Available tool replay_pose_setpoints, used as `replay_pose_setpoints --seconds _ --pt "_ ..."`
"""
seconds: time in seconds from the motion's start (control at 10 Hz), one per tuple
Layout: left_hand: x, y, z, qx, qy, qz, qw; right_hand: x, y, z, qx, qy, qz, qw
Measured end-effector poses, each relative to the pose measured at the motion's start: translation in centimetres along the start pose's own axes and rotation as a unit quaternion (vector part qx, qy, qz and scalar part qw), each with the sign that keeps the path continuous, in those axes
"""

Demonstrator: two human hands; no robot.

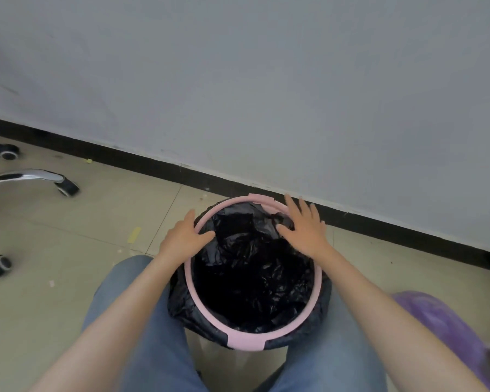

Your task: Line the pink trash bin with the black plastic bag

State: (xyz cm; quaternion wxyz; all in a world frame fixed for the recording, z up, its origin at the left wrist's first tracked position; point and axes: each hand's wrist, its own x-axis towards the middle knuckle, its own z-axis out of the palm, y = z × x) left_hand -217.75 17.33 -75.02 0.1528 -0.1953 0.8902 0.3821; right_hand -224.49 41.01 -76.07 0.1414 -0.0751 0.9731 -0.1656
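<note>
The pink trash bin stands on the floor between my knees; its pink rim ring (245,341) shows as a circle. The black plastic bag (252,281) fills the inside, and its edge hangs folded over the outside under the ring. My left hand (186,239) lies flat on the ring's far-left side, fingers spread, thumb inside over the bag. My right hand (304,224) rests flat on the far-right side of the ring, fingers apart, covering that part of the rim. Neither hand grips anything.
A grey wall with a black skirting board (351,219) runs just behind the bin. Chrome chair legs with castors (65,188) stand at the left. A purple object (447,332) lies at the lower right. Small scraps litter the tiled floor.
</note>
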Motion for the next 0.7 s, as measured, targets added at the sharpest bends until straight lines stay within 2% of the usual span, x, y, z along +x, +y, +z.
replay_pose_setpoints --seconds 0.1,0.2,0.3,0.4,0.5,0.6,0.7 --pt "-3.9 -2.4 1.4 -0.183 -0.003 -0.043 0.982 -5.3 2.7 0.3 0.223 0.004 0.075 0.972" --pt "-5.1 -3.2 4.0 -0.297 0.045 -0.063 0.952 -8.4 2.2 1.4 0.376 0.015 0.11 0.92" --pt "-3.7 -2.1 4.2 -0.329 0.117 -0.054 0.936 -7.1 1.4 1.5 0.421 0.093 0.154 0.889" --pt "-1.5 -0.3 3.0 -0.363 0.132 -0.034 0.922 -4.2 1.1 1.5 0.442 0.127 0.175 0.87" --pt "1.3 0.7 1.7 -0.382 0.137 -0.055 0.912 -1.3 0.3 0.7 0.434 0.149 0.168 0.872" --pt "2.3 0.9 1.4 -0.223 0.157 0.006 0.962 1.2 -0.1 -0.2 0.415 0.146 0.178 0.88" --pt "1.4 -0.1 2.6 0.074 0.17 0.123 0.975 1.7 0.0 -1.5 0.338 0.13 0.182 0.914"
